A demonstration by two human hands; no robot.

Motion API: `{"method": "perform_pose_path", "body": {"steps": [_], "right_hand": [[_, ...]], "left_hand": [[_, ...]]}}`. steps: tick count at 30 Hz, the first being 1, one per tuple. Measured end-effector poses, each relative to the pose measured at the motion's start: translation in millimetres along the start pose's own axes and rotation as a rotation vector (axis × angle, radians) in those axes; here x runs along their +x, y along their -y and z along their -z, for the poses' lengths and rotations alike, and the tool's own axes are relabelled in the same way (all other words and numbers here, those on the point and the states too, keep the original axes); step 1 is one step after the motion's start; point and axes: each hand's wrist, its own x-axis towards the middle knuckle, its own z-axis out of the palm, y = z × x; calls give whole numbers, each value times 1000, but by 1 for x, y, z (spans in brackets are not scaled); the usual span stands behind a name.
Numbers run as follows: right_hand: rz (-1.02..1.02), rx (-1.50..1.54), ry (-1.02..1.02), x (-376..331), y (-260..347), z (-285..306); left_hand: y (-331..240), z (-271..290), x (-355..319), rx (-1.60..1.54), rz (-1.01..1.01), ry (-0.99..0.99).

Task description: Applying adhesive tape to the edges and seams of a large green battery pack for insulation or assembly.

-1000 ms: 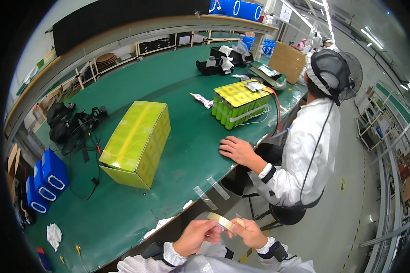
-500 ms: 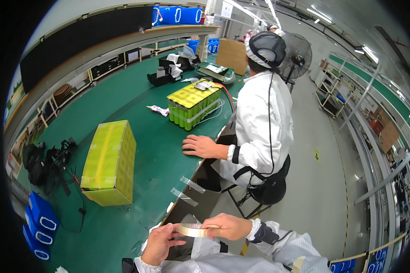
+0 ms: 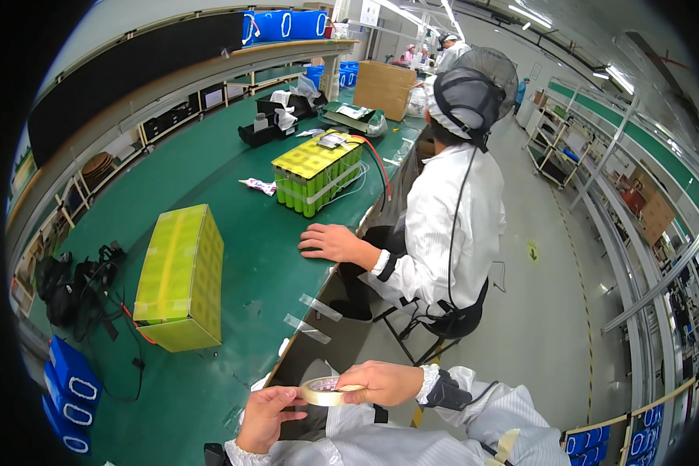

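Low in the head view, a roll of pale, see-through tape [image 3: 323,398] is between my hands, above the gap beside the table's edge. My right hand [image 3: 382,382] grips the roll's right side, fingers reaching into its ring. The thumb and fingertips of my left hand [image 3: 266,414] pinch at the left rim, the other fingers loosely curled. Whether a loose tape end lies between those fingertips is too small to tell. Two cut tape strips [image 3: 309,326] stick out from the table's edge just beyond my hands.
On the green table [image 3: 248,287] stand a yellow-wrapped box-shaped pack [image 3: 180,278], a green cell battery pack [image 3: 317,175], black cables [image 3: 78,287] and blue packs [image 3: 74,384]. A seated co-worker [image 3: 454,225] in white rests a hand [image 3: 335,242] on the table.
The roll has tipped so that more of its inner ring shows. Both my hands stay on it. My view has shifted slightly, and the co-worker's head has turned and lowered a little.
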Motion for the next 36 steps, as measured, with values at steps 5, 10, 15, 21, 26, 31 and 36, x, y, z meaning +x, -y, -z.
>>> {"method": "perform_pose_path", "body": {"steps": [5,10,15,21,26,31,36], "right_hand": [[2,-24,-8,1,0,-1],[-23,-69,7,1,2,-2],[2,-88,-4,2,-2,-8],[37,-83,-138,7,-3,-15],[-217,-58,-267,-12,-8,-26],[-390,124,-260,-18,-10,-26],[-125,30,-393,-21,-23,-30]], "left_hand": [[-2,-2,2,-10,56,-58],[0,0,7,-18,65,-73],[5,3,10,-23,86,-69],[18,11,19,208,-218,-102],[-2,7,19,377,-236,-235],[-32,5,22,571,-283,-345],[-58,8,49,789,-302,-303]]}}
